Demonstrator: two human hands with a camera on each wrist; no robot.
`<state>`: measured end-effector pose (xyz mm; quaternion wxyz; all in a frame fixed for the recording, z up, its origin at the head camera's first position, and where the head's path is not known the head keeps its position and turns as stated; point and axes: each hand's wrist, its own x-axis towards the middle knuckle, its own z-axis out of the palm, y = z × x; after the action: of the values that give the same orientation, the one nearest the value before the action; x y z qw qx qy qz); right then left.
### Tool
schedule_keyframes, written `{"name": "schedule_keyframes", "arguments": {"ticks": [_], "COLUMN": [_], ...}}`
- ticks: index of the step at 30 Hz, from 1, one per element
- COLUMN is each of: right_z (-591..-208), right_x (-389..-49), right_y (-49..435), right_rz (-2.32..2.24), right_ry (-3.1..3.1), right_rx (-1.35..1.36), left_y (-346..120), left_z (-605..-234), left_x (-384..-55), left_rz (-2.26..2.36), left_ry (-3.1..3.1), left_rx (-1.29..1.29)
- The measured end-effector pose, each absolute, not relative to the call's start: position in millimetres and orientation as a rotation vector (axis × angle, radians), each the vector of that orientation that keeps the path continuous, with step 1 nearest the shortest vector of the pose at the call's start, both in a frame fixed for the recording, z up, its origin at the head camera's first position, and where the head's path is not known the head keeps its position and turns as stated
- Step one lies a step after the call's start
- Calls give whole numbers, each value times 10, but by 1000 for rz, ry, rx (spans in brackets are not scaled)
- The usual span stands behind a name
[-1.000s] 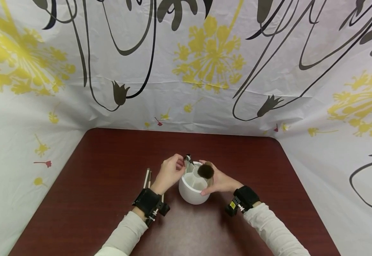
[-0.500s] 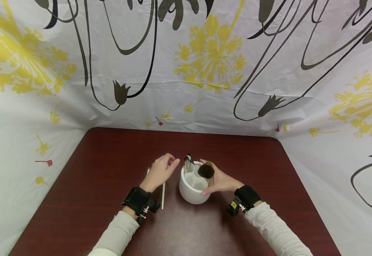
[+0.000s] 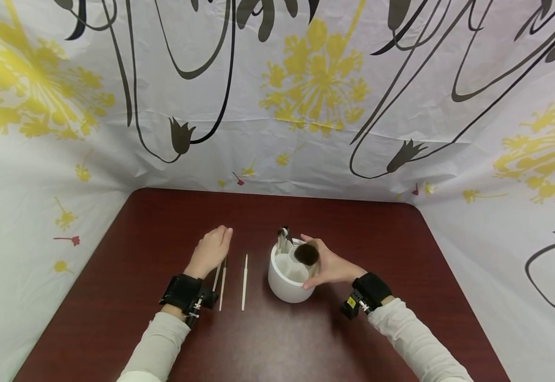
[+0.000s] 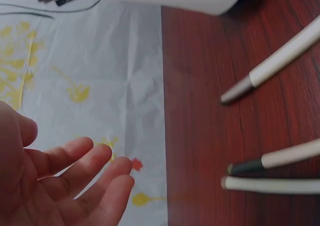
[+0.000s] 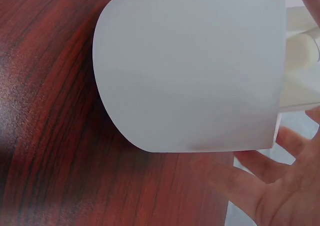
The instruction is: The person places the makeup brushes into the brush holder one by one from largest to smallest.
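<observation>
A white round holder (image 3: 288, 291) with inner compartments stands on the table. My right hand (image 3: 333, 266) grips its right side, thumb near the front and fingers at the back rim. A makeup brush with a large fluffy dark head (image 3: 307, 254) rises from the holder, and several slimmer brushes (image 3: 283, 241) lean at its back left. My left hand (image 3: 211, 249), holding nothing, hovers by the upper ends of two thin brushes (image 3: 222, 289). Its fingers spread loosely in the left wrist view. Between that pair and the holder lies another thin brush (image 3: 245, 284).
The dark red wooden table (image 3: 353, 339) has rounded far corners. White cloth (image 3: 239, 106) with yellow and grey flower prints hangs behind it and along both sides. Each wrist carries a black camera mount (image 3: 371, 291).
My left hand has drawn away from the slim brushes in the holder and moved left over the thin brushes on the table. The right hand keeps its grip on the holder.
</observation>
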<state>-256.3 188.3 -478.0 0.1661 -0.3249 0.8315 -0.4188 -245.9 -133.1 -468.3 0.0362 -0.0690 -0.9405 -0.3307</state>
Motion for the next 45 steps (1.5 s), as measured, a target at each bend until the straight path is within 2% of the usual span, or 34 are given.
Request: {"name": "schedule_keyframes", "arguments": {"ticks": [19,32,39,45], "right_z": [-4814,-4790,-4784,-4777], "right_x": [-2557,-2592,-2576,-2595], "right_y": [1833,1816,1799,1777], "right_rz": [-1214,-1251,-1203,-1149], "right_ry": [2397,2375,2369,2384], "right_rx": [-871,-944,-852,-884], "left_y": [-1614,-1659,-1680,-1681], "left_z": [-5062,-5136,-5216,-5243], "left_x": [-2421,-2400,-2412,-2392], "left_rz": [-943,-954,-985,-1003], "left_ry": [-3168,-3198,-3209,-3214], "left_rx": [-57,-28,-38,-18]}}
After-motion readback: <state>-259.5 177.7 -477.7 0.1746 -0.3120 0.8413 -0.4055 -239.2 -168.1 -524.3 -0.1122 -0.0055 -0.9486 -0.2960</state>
